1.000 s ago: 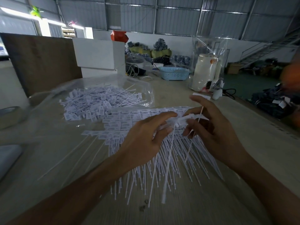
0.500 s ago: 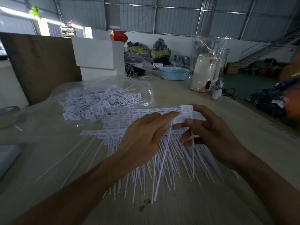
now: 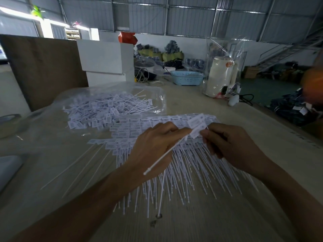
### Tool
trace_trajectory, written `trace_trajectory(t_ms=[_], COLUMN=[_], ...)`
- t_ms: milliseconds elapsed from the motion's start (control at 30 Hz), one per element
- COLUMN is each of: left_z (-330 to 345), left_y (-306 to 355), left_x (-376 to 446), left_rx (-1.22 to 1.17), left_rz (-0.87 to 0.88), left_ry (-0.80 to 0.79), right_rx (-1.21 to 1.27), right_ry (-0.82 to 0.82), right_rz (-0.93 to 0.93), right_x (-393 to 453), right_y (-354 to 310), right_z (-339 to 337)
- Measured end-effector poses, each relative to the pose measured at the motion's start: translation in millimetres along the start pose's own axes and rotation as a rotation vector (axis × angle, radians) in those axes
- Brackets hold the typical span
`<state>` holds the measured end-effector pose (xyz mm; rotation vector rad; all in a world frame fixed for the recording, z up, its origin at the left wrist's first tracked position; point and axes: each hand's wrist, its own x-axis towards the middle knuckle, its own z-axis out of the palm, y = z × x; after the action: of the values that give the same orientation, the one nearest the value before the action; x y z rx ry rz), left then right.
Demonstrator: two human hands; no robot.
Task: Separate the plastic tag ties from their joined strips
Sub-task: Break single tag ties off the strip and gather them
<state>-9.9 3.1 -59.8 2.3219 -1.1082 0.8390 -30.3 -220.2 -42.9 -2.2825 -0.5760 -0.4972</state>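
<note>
A white tag tie (image 3: 195, 131) is held above the joined strips (image 3: 174, 137), its thin tail slanting down across the left hand (image 3: 153, 151). That hand's grip pinches the tie near its head; the right hand (image 3: 229, 145) pinches the tag heads from the other side. The strips lie fanned on the worktop (image 3: 227, 215) under both hands. Beyond them to the left, a heap of loose ties (image 3: 108, 109) rests on a clear plastic bag (image 3: 157, 95).
</note>
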Motion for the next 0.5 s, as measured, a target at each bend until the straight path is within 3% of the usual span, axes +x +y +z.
trace_trajectory(t_ms=[100, 167, 333, 500], left_z=[-2.7, -2.0, 5.0, 4.9], left_y=[-1.3, -2.9, -1.6, 0.8], left_x=[-1.1, -1.6, -0.6, 1.4], left_rx=[-0.026, -0.038, -0.214, -0.372], left_rz=[-0.027, -0.039, -0.116, -0.180], left_ry=[-0.021, -0.017, 0.030, -0.028], right_rx=[-0.228, -0.280, 0.009, 0.008], right_ry=[0.099, 0.152, 0.215, 0.066], right_rz=[-0.173, -0.185, 0.015, 0.114], right_x=[-1.0, -0.3, 0.0, 2.7], right_y=[4.4, 7.2, 9.1, 5.7], right_z=[-3.8, -7.7, -9.3, 11.3])
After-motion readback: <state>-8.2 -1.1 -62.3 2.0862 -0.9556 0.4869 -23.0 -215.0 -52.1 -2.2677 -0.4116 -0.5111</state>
